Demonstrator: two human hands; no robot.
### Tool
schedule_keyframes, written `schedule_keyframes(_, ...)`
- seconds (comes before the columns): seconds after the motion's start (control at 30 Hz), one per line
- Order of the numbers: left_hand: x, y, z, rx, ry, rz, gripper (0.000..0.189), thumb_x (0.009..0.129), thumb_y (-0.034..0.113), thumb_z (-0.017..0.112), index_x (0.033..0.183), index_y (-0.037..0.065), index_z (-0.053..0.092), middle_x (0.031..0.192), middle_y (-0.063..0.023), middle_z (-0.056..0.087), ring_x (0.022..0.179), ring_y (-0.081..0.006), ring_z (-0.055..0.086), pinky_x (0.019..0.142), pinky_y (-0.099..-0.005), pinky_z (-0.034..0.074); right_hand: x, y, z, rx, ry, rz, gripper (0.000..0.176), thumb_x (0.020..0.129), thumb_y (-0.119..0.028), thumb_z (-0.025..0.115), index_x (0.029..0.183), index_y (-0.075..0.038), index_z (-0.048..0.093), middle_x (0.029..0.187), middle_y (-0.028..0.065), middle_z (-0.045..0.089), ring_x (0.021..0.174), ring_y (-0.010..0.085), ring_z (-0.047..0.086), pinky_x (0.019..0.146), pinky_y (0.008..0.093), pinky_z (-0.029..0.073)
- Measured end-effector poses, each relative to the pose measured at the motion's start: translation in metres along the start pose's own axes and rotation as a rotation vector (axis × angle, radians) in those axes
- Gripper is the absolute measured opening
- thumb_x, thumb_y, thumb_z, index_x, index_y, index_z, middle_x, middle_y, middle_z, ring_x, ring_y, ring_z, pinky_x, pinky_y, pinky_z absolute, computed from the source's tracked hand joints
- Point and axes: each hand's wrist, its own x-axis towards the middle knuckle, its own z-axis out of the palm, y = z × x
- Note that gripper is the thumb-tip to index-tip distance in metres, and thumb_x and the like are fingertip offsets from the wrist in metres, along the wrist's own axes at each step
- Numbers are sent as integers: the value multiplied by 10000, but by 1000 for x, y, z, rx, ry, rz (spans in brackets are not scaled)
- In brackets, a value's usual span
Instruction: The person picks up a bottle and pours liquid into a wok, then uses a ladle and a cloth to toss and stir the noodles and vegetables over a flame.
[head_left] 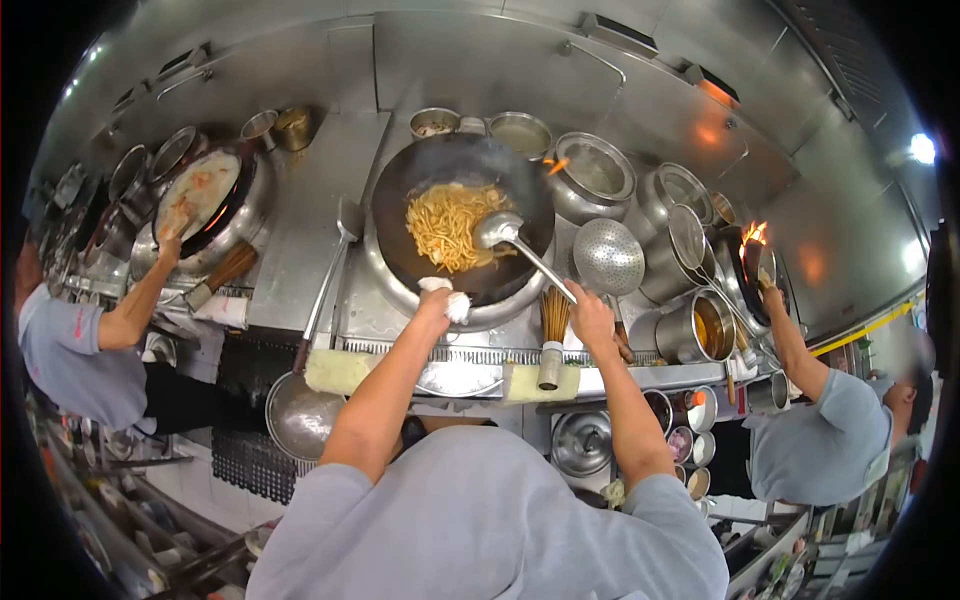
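My left hand point(434, 312) is closed around a folded white cloth point(457, 308) at the near edge of a large dark wok point(398, 190). Brown noodles point(445, 230) lie in the middle of the wok. My right hand point(592, 320) grips the handle of a metal ladle point(535, 260), whose bowl rests against the noodles' right side. Close by my right hand stands a bamboo wok brush point(554, 325). A perforated skimmer point(608, 255) lies just beyond it, its bowl to the right of the wok.
Another long ladle point(330, 265) lies left of the wok. Metal pots point(594, 170) line the back and right. Co-workers in grey shirts stand on both sides, one at a left wok point(200, 200), one near flames point(752, 238). Yellow cloths point(340, 371) lie along the front edge.
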Motion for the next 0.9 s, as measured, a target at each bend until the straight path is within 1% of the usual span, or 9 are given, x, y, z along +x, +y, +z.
schedule_keyframes(0.07,-15,-5,26,28,285,111,136,869,-19,430,981,39,480,758,-110,567,604,-259,606,491,-381,517,-13,-8,-19,95,-16,34,460,854,-134,559,1297,-249,512,1023,153,639,915,358,627,800,455,498)
schedule_keyframes(0.13,-41,5,37,-38,202,161,176,883,13,436,1055,28,472,772,-122,578,615,-274,619,504,-389,535,-28,3,-37,319,-122,-7,486,862,-215,594,1333,-226,474,1086,184,634,961,424,601,848,468,481)
schedule_keyframes(0.27,-20,5,9,66,188,17,93,879,50,449,960,30,491,750,-115,578,591,-264,620,483,-395,534,-25,-6,-37,715,-448,-72,514,875,-236,601,1363,-161,456,1213,167,601,1074,332,598,900,365,458)
schedule_keyframes(0.37,-90,41,63,-40,232,-67,100,861,30,443,945,44,495,741,-92,563,592,-238,600,494,-369,518,-23,-41,-95,568,-642,20,530,878,-222,598,1378,-144,440,1201,146,613,1044,295,608,908,341,448)
schedule_keyframes(0.4,-88,37,57,-30,237,-79,100,861,30,443,945,44,495,741,-92,563,592,-238,600,494,-369,518,-22,-14,-52,567,-461,-216,540,897,-248,582,1408,-243,405,1160,128,631,899,212,613,858,331,459)
schedule_keyframes(0.47,-78,15,33,25,181,15,131,858,29,447,978,48,495,756,-91,564,608,-230,600,508,-357,517,-15,-23,-55,519,-527,-39,554,887,-249,588,1408,-262,401,1143,156,636,903,265,638,849,357,473)
schedule_keyframes(0.63,-148,-30,-26,101,136,196,414,831,-48,431,1222,83,457,1047,-104,591,823,-229,635,640,-359,561,-15,-34,-17,234,-113,-41,563,884,-263,585,1400,-347,375,982,211,642,874,436,596,754,509,467)
schedule_keyframes(0.8,-137,19,19,97,176,10,158,868,53,468,1024,49,490,795,-89,597,643,-227,626,527,-351,529,-28,-49,-62,465,-377,32,518,876,-249,598,1367,-303,441,1000,185,655,923,395,614,804,462,479)
schedule_keyframes(0.9,-99,42,45,-33,184,-15,115,903,91,449,986,22,490,765,-100,593,623,-242,620,513,-375,528,-29,-30,-79,481,-378,-176,539,869,-250,603,1378,-301,432,1063,156,652,962,366,622,839,444,471)
